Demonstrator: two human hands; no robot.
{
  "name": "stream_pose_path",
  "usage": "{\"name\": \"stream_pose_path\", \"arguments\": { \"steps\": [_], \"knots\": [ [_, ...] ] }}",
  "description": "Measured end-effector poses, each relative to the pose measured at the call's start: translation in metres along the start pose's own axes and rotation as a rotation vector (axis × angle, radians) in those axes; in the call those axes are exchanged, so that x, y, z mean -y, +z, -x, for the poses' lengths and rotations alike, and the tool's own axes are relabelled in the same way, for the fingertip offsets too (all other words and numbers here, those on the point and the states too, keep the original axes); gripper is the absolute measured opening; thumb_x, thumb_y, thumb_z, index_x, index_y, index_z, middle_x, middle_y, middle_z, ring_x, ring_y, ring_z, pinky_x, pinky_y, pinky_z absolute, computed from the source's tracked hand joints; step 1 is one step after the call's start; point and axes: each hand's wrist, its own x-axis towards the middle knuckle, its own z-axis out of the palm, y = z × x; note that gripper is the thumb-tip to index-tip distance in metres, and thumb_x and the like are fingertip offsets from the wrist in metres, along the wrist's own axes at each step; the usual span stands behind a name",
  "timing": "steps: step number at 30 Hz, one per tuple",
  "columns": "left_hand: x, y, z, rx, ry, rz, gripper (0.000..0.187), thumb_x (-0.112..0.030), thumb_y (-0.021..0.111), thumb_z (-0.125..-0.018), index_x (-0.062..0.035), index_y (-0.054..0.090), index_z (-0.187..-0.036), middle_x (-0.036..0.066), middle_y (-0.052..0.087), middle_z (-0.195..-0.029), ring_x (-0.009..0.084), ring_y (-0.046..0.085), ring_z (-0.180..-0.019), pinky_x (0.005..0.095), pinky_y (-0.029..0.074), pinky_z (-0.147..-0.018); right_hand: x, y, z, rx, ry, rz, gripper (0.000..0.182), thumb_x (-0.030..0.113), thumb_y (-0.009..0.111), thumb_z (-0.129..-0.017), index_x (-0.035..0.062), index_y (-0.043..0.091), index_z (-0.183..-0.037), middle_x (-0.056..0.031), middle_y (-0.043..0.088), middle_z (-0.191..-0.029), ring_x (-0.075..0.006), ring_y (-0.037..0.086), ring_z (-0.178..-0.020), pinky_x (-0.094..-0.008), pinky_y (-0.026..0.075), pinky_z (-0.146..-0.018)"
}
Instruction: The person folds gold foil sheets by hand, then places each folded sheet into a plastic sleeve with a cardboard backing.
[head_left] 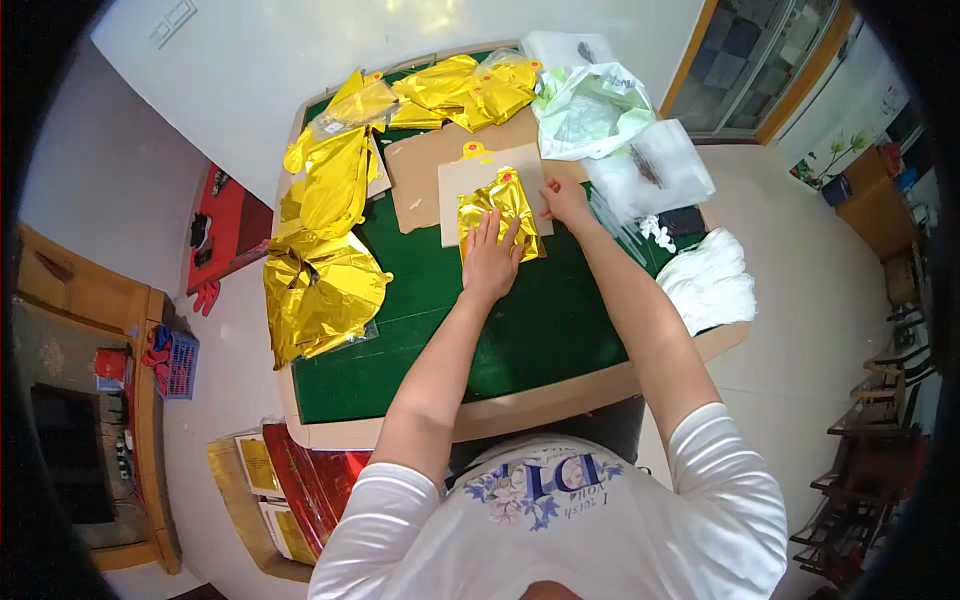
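A folded gold foil piece [507, 192], likely a foil balloon, lies on a pale square card [450, 190] with a small red-and-yellow spot near its top. My left hand [488, 262] rests flat on the lower part of the foil, fingers spread. My right hand [568, 202] is just beyond the card's right edge, its fingers bent together; whatever they pinch is too small to see. Beneath the card is a larger brown cardboard sheet [410, 172], and another gold tab [473, 150] shows above the card.
Crumpled gold foil pieces [325, 290] cover the left and back of the green-topped table [530, 340]. At the right lie a plastic bag [590, 110], clear sleeves [665, 170], a dark object [684, 221] and a white bundle [708, 283]. A box [245, 500] stands on the floor.
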Motion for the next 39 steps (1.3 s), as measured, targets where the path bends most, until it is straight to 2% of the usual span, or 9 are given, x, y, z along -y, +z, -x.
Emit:
{"name": "stream_pose_path", "arguments": {
  "steps": [9,13,15,18,25,28,32,34,39],
  "knots": [
    [-0.001,-0.004,0.0,0.049,-0.011,-0.004,0.047,-0.037,0.045,-0.097,-0.02,0.044,-0.141,0.017,0.034,-0.149,0.0314,0.028,-0.14,0.0493,0.026,-0.111,0.058,-0.032,0.016,-0.186,-0.49,-0.512,0.01,0.014,0.054,-0.095,0.0047,0.054,-0.096,-0.0024,0.06,-0.07,-0.0131,0.062,-0.057,-0.0242,0.046,-0.048],
    [0.002,-0.012,-0.008,0.165,-0.061,0.143,0.048,-0.04,0.043,-0.097,-0.0189,0.044,-0.141,0.016,0.035,-0.148,0.0314,0.028,-0.14,0.0493,0.025,-0.112,0.072,-0.094,0.069,0.146,-0.225,-0.471,0.009,0.016,0.058,-0.094,0.0078,0.056,-0.099,0.0035,0.052,-0.067,-0.0063,0.041,-0.048,-0.0227,0.03,-0.045],
    [0.001,-0.012,-0.006,0.308,-0.117,0.304,0.049,-0.042,0.041,-0.098,-0.0187,0.045,-0.141,0.016,0.035,-0.148,0.0313,0.028,-0.141,0.0488,0.024,-0.112,0.065,-0.126,0.102,0.46,-0.096,-0.372,0.01,0.017,0.06,-0.093,0.0083,0.057,-0.096,0.0051,0.052,-0.066,-0.0046,0.041,-0.047,-0.0213,0.03,-0.044],
    [0.004,0.007,-0.002,0.082,-0.017,-0.059,0.05,-0.04,0.043,-0.097,-0.0205,0.041,-0.143,0.014,0.031,-0.151,0.029,0.025,-0.142,0.0476,0.023,-0.113,0.028,-0.151,0.138,0.759,0.078,-0.126,0.006,0.011,0.063,-0.088,0.0073,0.059,-0.09,0.0036,0.056,-0.07,-0.0049,0.047,-0.049,-0.0202,0.037,-0.045],
    [0.002,0.002,0.001,0.064,-0.005,-0.058,0.046,-0.036,0.04,-0.099,-0.0211,0.042,-0.143,0.015,0.033,-0.15,0.0304,0.027,-0.141,0.0484,0.023,-0.112,-0.029,-0.114,0.171,0.653,0.255,0.16,0.01,0.011,0.062,-0.087,0.0029,0.06,-0.092,-0.0034,0.06,-0.067,-0.0153,0.056,-0.052,-0.0284,0.044,-0.048],
    [0.003,0.004,0.001,0.026,0.019,-0.052,0.045,-0.034,0.041,-0.099,-0.0209,0.043,-0.142,0.015,0.034,-0.149,0.0312,0.029,-0.14,0.0489,0.024,-0.112,-0.02,-0.089,0.168,0.243,-0.229,0.68,0.017,0.015,0.06,-0.086,0.0062,0.061,-0.101,-0.018,0.064,-0.087,-0.0367,0.063,-0.078,-0.0399,0.051,-0.068],
    [0.003,0.003,0.001,0.012,0.025,-0.064,0.045,-0.034,0.042,-0.099,-0.0201,0.044,-0.142,0.016,0.035,-0.148,0.0316,0.031,-0.139,0.0489,0.025,-0.111,0.007,-0.055,0.157,0.166,-0.463,0.613,0.023,0.011,0.057,-0.087,0.0115,0.064,-0.109,-0.0133,0.062,-0.111,-0.0299,0.061,-0.1,-0.0407,0.048,-0.082],
    [0.003,0.003,0.001,0.003,0.015,-0.037,0.046,-0.036,0.042,-0.099,-0.0187,0.043,-0.142,0.016,0.035,-0.149,0.0316,0.03,-0.139,0.0481,0.025,-0.111,-0.003,-0.04,0.149,0.166,-0.923,0.77,0.036,0.008,0.052,-0.087,0.0139,0.06,-0.122,-0.0099,0.052,-0.131,-0.0253,0.05,-0.122,-0.0449,0.039,-0.1],
    [-0.002,-0.002,0.0,0.036,-0.025,-0.004,0.05,-0.04,0.042,-0.098,-0.0179,0.041,-0.143,0.016,0.034,-0.149,0.0308,0.029,-0.14,0.0473,0.023,-0.112,-0.021,-0.032,0.148,0.192,-0.884,0.952,0.048,0.006,0.049,-0.085,0.0052,0.05,-0.133,-0.0084,0.045,-0.141,-0.0235,0.034,-0.138,-0.0474,0.025,-0.112]
  ]
}}
